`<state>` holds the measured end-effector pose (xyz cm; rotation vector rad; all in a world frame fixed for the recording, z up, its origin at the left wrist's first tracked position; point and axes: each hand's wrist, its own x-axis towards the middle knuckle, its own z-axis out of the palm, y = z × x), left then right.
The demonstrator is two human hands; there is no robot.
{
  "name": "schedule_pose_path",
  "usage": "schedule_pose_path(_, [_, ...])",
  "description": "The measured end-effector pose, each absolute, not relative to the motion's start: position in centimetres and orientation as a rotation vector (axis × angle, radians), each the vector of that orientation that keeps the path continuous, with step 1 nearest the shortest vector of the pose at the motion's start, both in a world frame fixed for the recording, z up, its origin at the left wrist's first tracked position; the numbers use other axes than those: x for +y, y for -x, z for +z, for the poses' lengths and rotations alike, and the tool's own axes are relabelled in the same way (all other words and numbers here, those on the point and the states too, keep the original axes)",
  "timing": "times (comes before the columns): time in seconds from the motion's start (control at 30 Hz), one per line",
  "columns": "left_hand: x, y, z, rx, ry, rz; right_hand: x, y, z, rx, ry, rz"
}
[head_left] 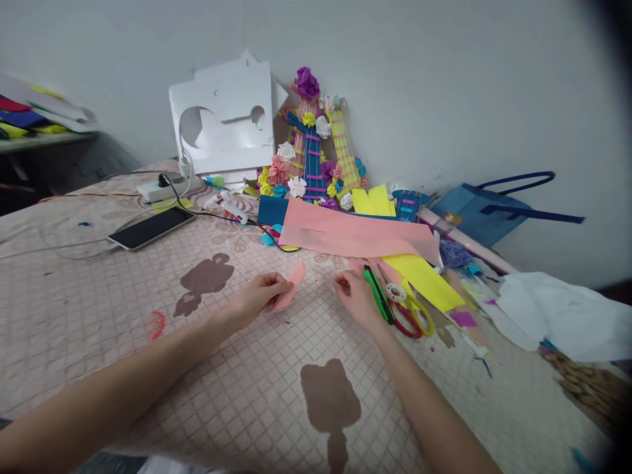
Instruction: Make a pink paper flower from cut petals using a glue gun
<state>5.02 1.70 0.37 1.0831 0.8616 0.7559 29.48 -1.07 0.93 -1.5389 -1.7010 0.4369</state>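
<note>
Between the thumb and fingers of my left hand (269, 291) is a small narrow pink strip (296, 284), paper or thin fabric, tilted just above the table. My right hand (356, 297) is apart from it, fingers curled and thumb against them; whether something tiny is pinched there I cannot make out. Right beside that hand lies a green utility knife (379, 295). Red-handled scissors (405, 322), yellow-handled scissors (422, 315) and a small white roll (395, 292) are bunched just past it. Behind both hands a large pink sheet (355, 230) lies across the craft pile.
A phone (151, 228) with a cable and a white power strip (165, 189) are at left. A glue gun (231, 207) sits near the pile. Decorated towers (312, 158) and white cut-out boards (222, 118) stand against the wall. Yellow sheets (429, 282), a blue bag (481, 214) and white plastic (563, 316) are at right.
</note>
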Motion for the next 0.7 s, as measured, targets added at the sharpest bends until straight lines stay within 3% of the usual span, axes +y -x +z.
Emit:
schedule_pose_path(0.23, [1.8, -5.0, 0.6, 0.754, -0.939, 0.748, 0.9, -26.4, 1.3, -1.699, 1.471, 0.435])
schedule_pose_path(0.47, [0.4, -5.5, 1.6, 0.750, -0.960, 0.815, -3.4, -22.3, 1.3, -1.462, 1.293, 0.992])
schedule_pose_path(0.7, [-0.2, -5.9, 1.9, 0.671, -0.919, 0.741, -3.4, -22.2, 0.8, -1.309, 1.225, 1.101])
